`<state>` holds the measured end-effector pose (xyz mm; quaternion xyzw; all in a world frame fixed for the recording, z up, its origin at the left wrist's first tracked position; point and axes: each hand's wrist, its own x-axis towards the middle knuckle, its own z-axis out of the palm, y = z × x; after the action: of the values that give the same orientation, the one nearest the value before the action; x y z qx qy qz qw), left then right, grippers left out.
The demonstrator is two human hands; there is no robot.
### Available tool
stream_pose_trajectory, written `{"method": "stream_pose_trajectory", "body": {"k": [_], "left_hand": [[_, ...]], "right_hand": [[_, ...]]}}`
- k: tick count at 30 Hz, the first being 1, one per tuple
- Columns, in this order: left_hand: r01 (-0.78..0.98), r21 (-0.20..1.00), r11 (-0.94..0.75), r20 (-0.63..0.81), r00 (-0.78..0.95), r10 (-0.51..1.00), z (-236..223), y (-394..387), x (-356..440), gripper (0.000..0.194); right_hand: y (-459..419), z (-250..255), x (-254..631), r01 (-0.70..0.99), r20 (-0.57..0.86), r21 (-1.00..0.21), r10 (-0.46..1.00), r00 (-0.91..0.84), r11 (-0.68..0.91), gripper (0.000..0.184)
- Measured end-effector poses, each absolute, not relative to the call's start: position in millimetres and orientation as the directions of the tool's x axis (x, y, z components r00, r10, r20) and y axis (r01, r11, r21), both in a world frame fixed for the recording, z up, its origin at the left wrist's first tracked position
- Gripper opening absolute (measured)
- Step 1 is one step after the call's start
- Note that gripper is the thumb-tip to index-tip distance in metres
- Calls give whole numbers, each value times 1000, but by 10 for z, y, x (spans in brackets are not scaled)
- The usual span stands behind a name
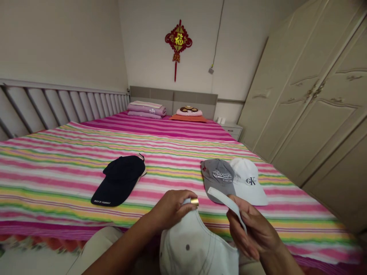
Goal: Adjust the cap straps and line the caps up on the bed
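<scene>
A pale baseball cap (197, 244) is held over my lap at the front edge of the bed, its back opening facing away from me. My left hand (173, 206) pinches the short strap end that carries a gold buckle (194, 201). Between the fingers and thumb of my right hand (255, 229) is the cap's long strap (229, 202), its free end pointing up and left. Strap and buckle are apart. Beyond my right hand a grey cap (218, 177) with white lettering overlaps a white cap (249, 181). A black cap (122, 179) lies to the left.
The caps lie on a striped bedsheet (172, 164). Folded purple bedding (146, 110) and a pink folded pile (189, 112) rest by the headboard (160, 94). A slatted rail (71, 103) runs along the left; a wardrobe (309, 88) and nightstand (233, 130) stand right.
</scene>
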<state>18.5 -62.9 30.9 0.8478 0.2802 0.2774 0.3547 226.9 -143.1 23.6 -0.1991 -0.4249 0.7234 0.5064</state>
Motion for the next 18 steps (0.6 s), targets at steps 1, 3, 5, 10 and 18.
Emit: {"method": "stream_pose_trajectory", "body": {"k": [1,3,5,10,18], "left_hand": [[320,713,-624,275,690,669,324,-640,182,23],[333,704,-627,285,676,679,332,-658,188,24],[244,793,-559,299,643,705,317,-668,204,24],[-151,976,-158,219,639,738,258,-680,234,26],[-375,924,73,210,660,721,171,-769,259,24]], "right_hand": [[-1429,228,2259,-571,146,-811,900,-411,-130,22],[-1420,230,2233,-572,146,-809,896,-420,-136,21],[-1403,259,2206,-565,150,-816,898,-414,-124,22],[-1356,374,2198,-481,102,-872,926,-363,-93,30],[-1408,666,2145,-113,8,-993,923,-384,-38,22]]}}
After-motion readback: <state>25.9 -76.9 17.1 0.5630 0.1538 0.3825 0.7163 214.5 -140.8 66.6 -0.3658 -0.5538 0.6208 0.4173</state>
